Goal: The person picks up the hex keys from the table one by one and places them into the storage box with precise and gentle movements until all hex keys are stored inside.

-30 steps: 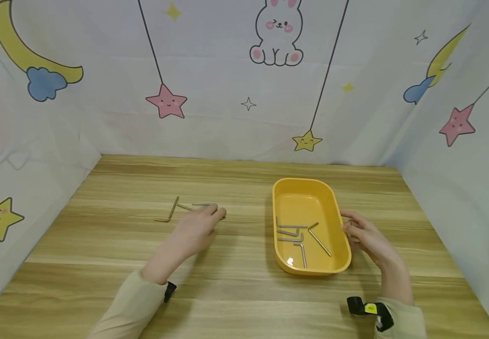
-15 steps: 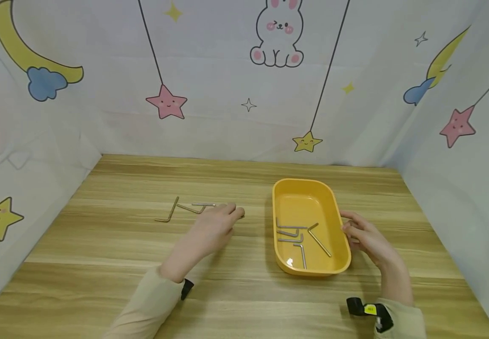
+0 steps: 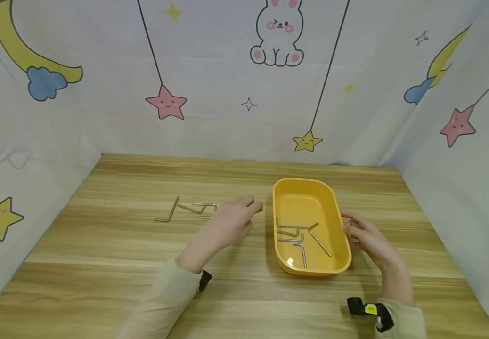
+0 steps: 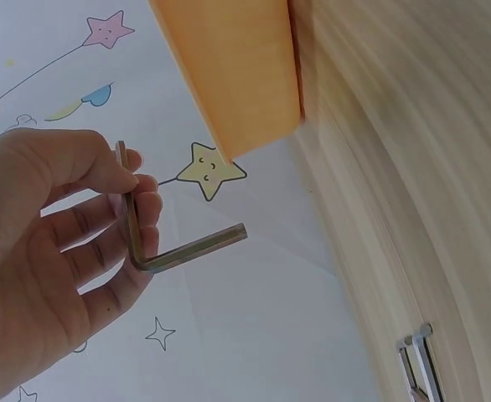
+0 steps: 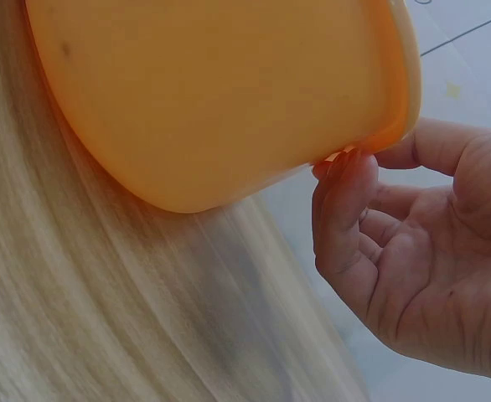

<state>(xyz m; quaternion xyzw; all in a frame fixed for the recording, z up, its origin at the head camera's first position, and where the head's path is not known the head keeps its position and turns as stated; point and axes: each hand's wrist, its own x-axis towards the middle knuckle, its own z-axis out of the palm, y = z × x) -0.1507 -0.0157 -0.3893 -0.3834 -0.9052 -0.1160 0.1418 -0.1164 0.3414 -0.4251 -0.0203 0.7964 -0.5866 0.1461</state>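
Observation:
My left hand [image 3: 232, 220] pinches a brass-coloured L-shaped hex key [image 4: 199, 249] between thumb and fingers, just left of the yellow tray [image 3: 298, 206] and raised off the table. In the left wrist view the key's free arm sticks out past the fingers. My right hand [image 3: 369, 242] holds the tray's right side; the right wrist view has its thumb and fingertips pinching the tray's edge [image 5: 409, 100]. Inside the tray lie several silver hex keys [image 3: 292, 227] and one brass hex key [image 3: 321, 243].
Left of the tray, several more hex keys rest on the wooden table [image 3: 244, 301], among them a brass one [image 3: 172, 210] and a silver one [image 3: 204, 204]. My left hand partly covers another silver key [image 3: 204, 217]. A printed cloth [image 3: 219, 136] encloses the table's back and sides.
My left hand has moved right toward the tray, carrying the hex key and uncovering keys on the table behind it. The right hand and tray have stayed put.

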